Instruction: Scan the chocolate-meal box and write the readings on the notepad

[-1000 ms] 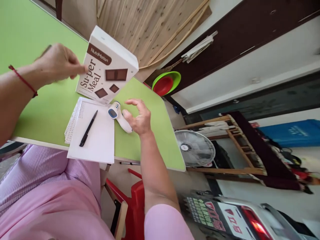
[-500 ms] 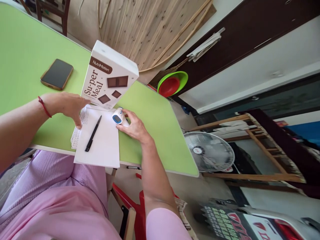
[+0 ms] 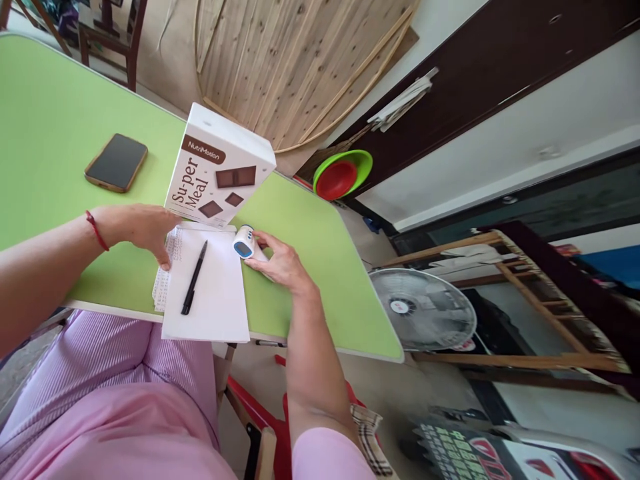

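My right hand [image 3: 280,263] is closed around a white infrared thermometer [image 3: 245,242] with a blue-rimmed screen, at the right edge of the paper. My left hand [image 3: 147,231] holds nothing; its thumb and fingers are spread over the left edge of the papers, fingertips near the box's lower corner. A blank white sheet [image 3: 215,313] lies between the hands, its lower end past the table edge. On it rests a black pen [image 3: 195,277]. Handwritten pages [image 3: 161,287] show beneath at the left. Behind stands a white "Su-per Meal" box [image 3: 220,170], upright.
A phone [image 3: 117,163] lies on the green table [image 3: 55,120], left of the box. Beyond the table's right side are a standing fan [image 3: 423,310] and green and red basins [image 3: 343,175]. A wooden chair [image 3: 113,40] stands at the far left, red plastic seating [image 3: 265,413] below.
The view has shifted slightly, so the table things sit lower and a little to the right. Both hands keep about the same pose. The thermometer's screen looks greyer than before.
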The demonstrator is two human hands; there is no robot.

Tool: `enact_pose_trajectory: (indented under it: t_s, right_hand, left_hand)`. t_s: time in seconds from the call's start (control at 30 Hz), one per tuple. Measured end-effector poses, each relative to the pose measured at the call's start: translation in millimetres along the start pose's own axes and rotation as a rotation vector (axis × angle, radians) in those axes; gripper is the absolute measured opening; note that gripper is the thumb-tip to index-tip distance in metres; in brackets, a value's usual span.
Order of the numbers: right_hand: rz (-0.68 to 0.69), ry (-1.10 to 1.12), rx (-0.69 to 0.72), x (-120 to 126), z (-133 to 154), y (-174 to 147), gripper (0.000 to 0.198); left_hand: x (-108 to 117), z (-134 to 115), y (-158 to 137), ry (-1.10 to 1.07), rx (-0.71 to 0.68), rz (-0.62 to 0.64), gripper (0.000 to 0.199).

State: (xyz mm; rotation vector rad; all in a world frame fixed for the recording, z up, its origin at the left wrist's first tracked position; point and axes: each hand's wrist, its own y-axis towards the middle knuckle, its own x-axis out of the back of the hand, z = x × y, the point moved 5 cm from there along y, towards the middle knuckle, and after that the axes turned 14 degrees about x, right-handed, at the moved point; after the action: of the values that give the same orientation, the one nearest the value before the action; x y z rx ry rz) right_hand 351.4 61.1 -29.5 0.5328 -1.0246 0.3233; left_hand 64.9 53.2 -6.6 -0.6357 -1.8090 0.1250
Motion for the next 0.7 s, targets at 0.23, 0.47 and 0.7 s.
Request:
enact_pose_trajectory:
  t_s: [0.23, 0.47, 0.7]
  right_hand:
    - [0.026, -0.011, -0.05, 7, -10, -3, 0.06]
    - [0.037, -0.049, -0.045, 11, -3, 0, 0.06]
    - [0.021, -0.064, -0.072, 12, -6, 0, 0.061]
  left_hand:
    - [-7, -2, 13, -0.108, -0.139, -0.051, 0.103]
    - [-8, -5, 18, -0.129, -0.15, -0.104, 0.09]
    - [-9, -4, 20, -0.074, -0.113, -0.144, 0.097]
